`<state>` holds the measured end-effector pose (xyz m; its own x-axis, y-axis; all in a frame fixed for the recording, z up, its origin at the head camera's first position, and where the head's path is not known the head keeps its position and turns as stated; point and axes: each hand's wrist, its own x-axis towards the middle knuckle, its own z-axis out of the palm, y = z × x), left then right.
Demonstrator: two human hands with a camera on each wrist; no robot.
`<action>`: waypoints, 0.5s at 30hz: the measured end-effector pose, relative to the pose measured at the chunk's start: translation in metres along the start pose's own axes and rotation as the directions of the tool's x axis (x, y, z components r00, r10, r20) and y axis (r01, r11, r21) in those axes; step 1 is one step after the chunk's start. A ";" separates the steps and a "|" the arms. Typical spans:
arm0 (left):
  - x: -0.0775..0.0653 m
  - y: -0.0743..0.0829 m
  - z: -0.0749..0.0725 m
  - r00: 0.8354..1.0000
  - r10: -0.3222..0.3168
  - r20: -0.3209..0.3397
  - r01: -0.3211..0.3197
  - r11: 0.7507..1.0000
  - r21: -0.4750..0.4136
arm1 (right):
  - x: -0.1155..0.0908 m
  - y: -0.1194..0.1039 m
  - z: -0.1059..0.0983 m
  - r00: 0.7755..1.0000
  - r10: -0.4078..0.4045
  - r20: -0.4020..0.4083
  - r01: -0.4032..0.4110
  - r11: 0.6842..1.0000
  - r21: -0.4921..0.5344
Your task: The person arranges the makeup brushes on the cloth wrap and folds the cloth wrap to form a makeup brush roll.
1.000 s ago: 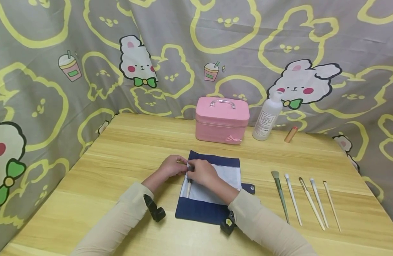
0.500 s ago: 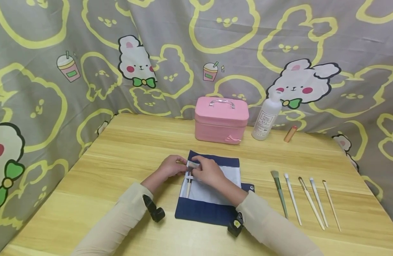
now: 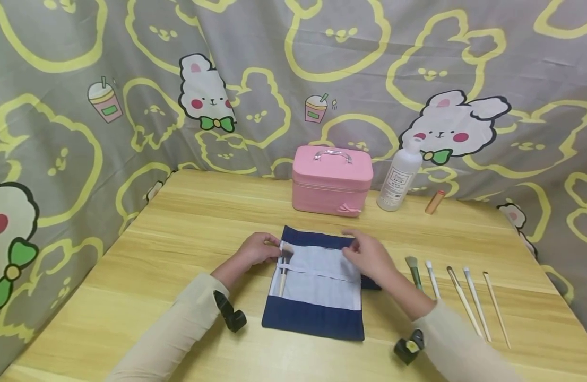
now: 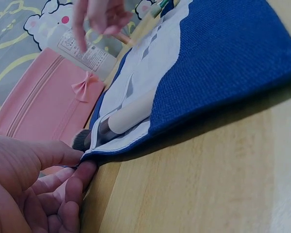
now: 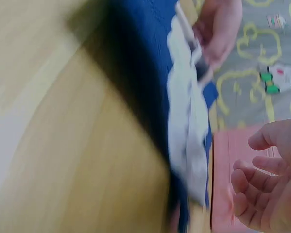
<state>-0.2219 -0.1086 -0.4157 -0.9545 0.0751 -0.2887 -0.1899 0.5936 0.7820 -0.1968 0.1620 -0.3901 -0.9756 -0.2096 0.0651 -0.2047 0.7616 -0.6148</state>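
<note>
– Pinching the upper left edge of the navy brush roll [image 3: 317,291] between thumb and index finger of the left hand [image 3: 255,249], reaching in from the lower left.
– And with the right hand [image 3: 371,260]?
– Hovering over the roll's right side, with fingers released, parted and loosely bent.
– Seeing all of the tucked brush [image 3: 282,282]?
– Only partly. Lying along the roll's left side, beneath the pale strap [image 3: 322,274], with handle end hidden under the navy flap [image 3: 317,321].
– Struggling anywhere else?
– Losing the lower ends of the green brush [image 3: 414,270] and the white brush [image 3: 433,279] behind the right forearm [image 3: 410,294]. Finding roll and tabletop [image 3: 203,212] badly smeared in the right wrist view, and the right hand cut off at the border there.
– Checking for room?
– Finding broad tabletop left of the roll, out to the slanting edge by the curtain [image 3: 274,48]. Narrower on the right, towards the brushes. Bounded behind by the pink case [image 3: 331,197], near the roll's far edge, with the white bottle [image 3: 398,178] just beside that.
</note>
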 end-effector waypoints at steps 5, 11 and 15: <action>0.000 -0.001 -0.002 1.000 -0.013 0.003 0.013 1.000 -0.009 | -0.015 0.033 -0.031 0.997 0.077 -0.014 -0.078 0.995 -0.062; -0.001 -0.001 -0.002 1.000 -0.001 0.009 0.001 1.000 -0.009 | -0.035 0.068 -0.060 0.993 0.102 -0.058 -0.109 0.983 -0.145; 0.000 0.000 -0.001 1.000 0.013 0.012 -0.013 1.000 -0.012 | -0.048 0.086 -0.071 0.989 0.124 -0.074 -0.136 0.974 -0.180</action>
<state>-0.2216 -0.1093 -0.4153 -0.9540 0.0926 -0.2851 -0.1801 0.5830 0.7922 -0.1735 0.2815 -0.3900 -0.9966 -0.0674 0.0465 -0.0813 0.8810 -0.4660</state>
